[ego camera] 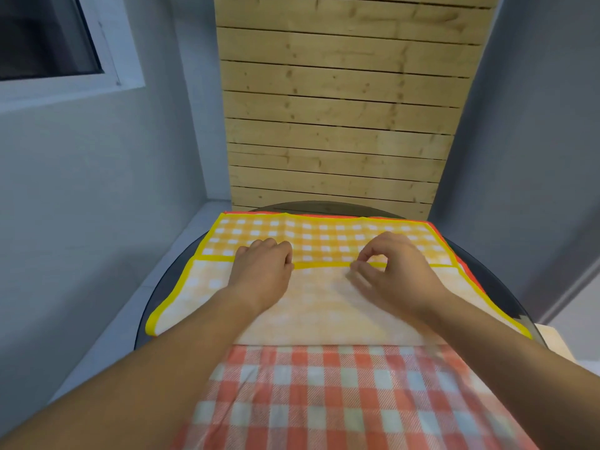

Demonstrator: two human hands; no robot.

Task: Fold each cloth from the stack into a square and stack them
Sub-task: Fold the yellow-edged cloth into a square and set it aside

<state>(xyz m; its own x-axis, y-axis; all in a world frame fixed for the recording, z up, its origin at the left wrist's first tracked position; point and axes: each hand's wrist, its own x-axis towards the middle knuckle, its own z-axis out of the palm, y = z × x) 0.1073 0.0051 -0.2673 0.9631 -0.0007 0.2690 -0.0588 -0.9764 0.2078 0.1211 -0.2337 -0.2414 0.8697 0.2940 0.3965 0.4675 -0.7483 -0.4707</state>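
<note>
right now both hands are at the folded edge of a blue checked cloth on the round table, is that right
Not quite. The cloth is yellow checked, not blue; the head view shows this. The rest holds: the left hand and right hand are at its folded edge on the round table.

Home room: window (45, 37), plank wall (344, 102)

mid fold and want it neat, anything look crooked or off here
Only slightly. The yellow cloth sits offset on a red-orange cloth beneath it, which peeks out along the far and right sides. The folded-over edge runs fairly straight across the middle. No tears or spills show.
</note>
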